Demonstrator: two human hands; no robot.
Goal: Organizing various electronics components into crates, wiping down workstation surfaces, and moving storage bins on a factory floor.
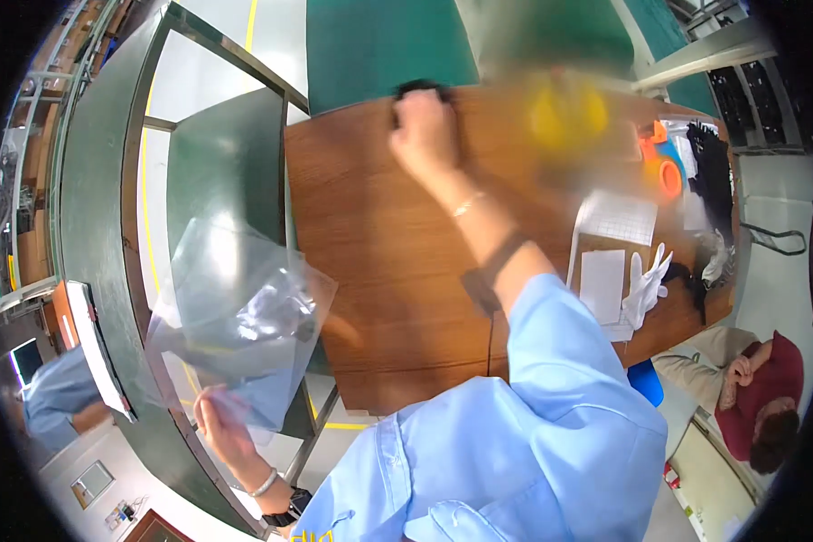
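My left hand [224, 429], at the lower left, pinches the lower edge of a clear plastic bag [275, 303]. The bag hangs open and loose beside the left edge of the brown wooden table [379, 271], glossy with reflections. My right arm is stretched across the tabletop. At its far edge my right hand [425, 131] is closed on a small black object [422, 88]. Most of that object is hidden by the fingers, and its kind does not show.
Paper sheets [602, 285], white gloves [646, 285], an orange ring-shaped roll [669, 178] and black cloth [712, 167] lie on the table's right side. A blurred yellow thing [569, 113] is near the far edge. Green benches [226, 181] stand left; a person [759, 397] sits lower right.
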